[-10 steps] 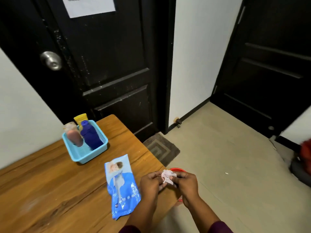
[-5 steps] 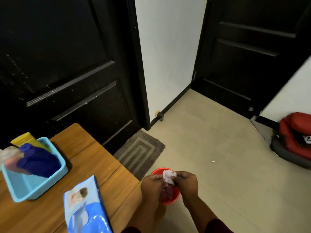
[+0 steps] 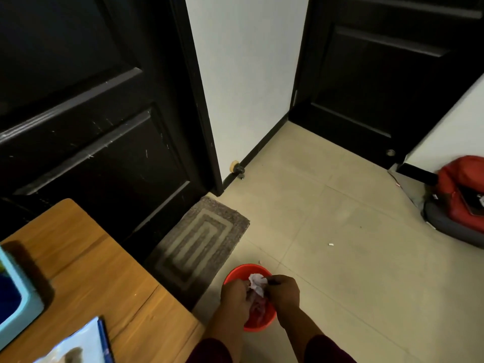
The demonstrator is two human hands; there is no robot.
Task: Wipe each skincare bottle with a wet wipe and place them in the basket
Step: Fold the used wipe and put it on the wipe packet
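— Where's the wet wipe [image 3: 258,282]?
— Crumpled between your hands. Your left hand [image 3: 237,297] and right hand [image 3: 284,293] both pinch it over the red bucket [image 3: 258,324] on the floor.
— And the basket [image 3: 18,305]?
— At nine o'clock from your hands, on the wooden table [image 3: 104,271], with a blue bottle [image 3: 9,297] inside. The wipes pack [image 3: 78,344] lies at its five o'clock.

Quick headcount: two hands, the left hand [image 3: 235,297] and the right hand [image 3: 284,292], and one crumpled white wet wipe [image 3: 257,283]. One round red plastic bucket [image 3: 259,324], one blue wipe packet [image 3: 86,341], one wooden surface [image 3: 91,271]. One light blue plastic basket [image 3: 18,310], cut off by the frame edge, so can't count what's in it. Two black panelled doors, the left door [image 3: 91,113] and the right door [image 3: 379,74]. One grey patterned doormat [image 3: 199,244], one red bag [image 3: 461,189], one little door stopper [image 3: 237,167], one tiny white scrap [image 3: 330,244].
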